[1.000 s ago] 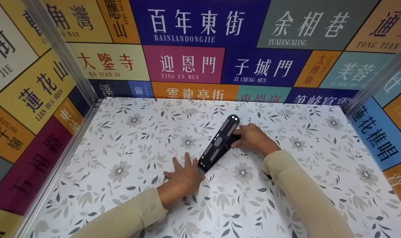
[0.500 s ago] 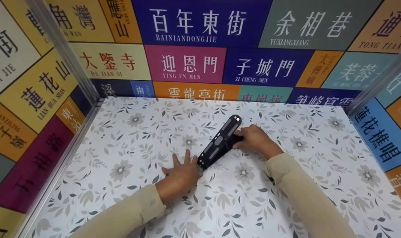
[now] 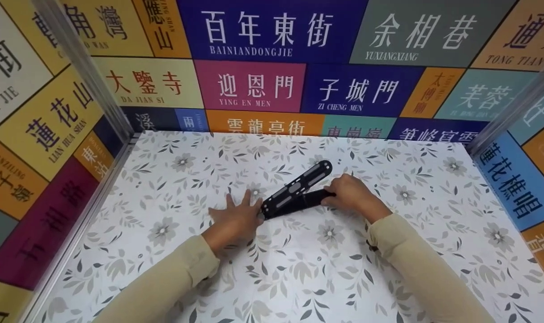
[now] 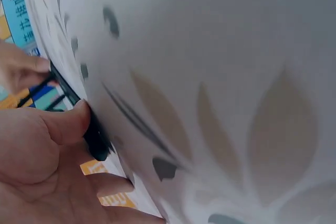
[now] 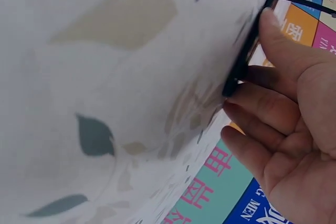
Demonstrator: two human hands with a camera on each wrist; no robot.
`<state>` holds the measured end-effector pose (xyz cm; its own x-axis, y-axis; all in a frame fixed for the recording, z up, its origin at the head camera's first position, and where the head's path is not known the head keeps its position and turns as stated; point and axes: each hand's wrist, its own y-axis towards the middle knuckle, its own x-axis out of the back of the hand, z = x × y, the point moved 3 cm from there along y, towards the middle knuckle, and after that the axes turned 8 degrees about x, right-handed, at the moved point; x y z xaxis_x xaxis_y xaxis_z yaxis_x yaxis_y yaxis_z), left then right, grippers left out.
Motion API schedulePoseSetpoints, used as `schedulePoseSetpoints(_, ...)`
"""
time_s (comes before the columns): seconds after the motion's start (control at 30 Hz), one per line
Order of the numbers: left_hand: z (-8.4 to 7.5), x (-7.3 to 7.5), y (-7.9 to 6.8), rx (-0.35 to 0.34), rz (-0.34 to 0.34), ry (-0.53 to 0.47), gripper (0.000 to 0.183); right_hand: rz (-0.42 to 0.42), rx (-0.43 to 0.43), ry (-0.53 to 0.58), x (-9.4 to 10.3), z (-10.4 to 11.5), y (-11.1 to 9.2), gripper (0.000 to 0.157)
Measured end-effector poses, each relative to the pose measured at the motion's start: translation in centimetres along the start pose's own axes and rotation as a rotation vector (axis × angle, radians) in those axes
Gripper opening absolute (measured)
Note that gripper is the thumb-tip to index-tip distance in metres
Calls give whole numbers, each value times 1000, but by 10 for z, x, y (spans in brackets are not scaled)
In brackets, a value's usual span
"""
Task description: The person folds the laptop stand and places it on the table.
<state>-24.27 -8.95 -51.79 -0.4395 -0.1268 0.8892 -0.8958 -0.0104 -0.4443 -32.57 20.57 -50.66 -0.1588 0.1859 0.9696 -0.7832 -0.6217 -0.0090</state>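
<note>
A black hinged folding stand (image 3: 294, 190) with grey pads and small white dots lies over the patterned table, its two long arms spread in a narrow V. My left hand (image 3: 234, 224) pinches the hinged end between thumb and index finger, its other fingers fanned out over the cloth. In the left wrist view, the thumb of the left hand (image 4: 47, 156) lies against the black end. The far end of the lower arm is pinched by my right hand (image 3: 350, 195). The right wrist view shows the right hand (image 5: 294, 93) with thumb and fingertips on the dark bar (image 5: 247, 51).
The tabletop (image 3: 164, 269) wears a white covering with grey flowers and leaves. Colourful sign-printed panels (image 3: 254, 85) wall it in at the back and both sides, with clear strips (image 3: 85, 67) at the corners.
The stand's arms have swung further apart, the lower one towards me. My left hand has shifted left and slightly away from me with the hinge; my right hand moved slightly right.
</note>
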Motion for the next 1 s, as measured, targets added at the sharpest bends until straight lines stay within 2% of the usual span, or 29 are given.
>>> schedulePoseSetpoints(0.13,3,6,8,-22,-2,38,64,13,12,-29,1,4,-6,40)
schedulePoseSetpoints(0.3,6,14,21,-45,11,21,59,12,2,-82,0,10,-10,37)
schedulePoseSetpoints(0.5,12,23,35,-55,40,-26,55,-6,-4,-118,-3,18,-14,37)
schedulePoseSetpoints(0.7,19,28,49,-60,85,-75,54,-16,-82,-92,-4,28,-19,36)
schedulePoseSetpoints(1.0,24,35,60,-96,121,-194,52,-1,-130,-109,-8,44,-24,37)
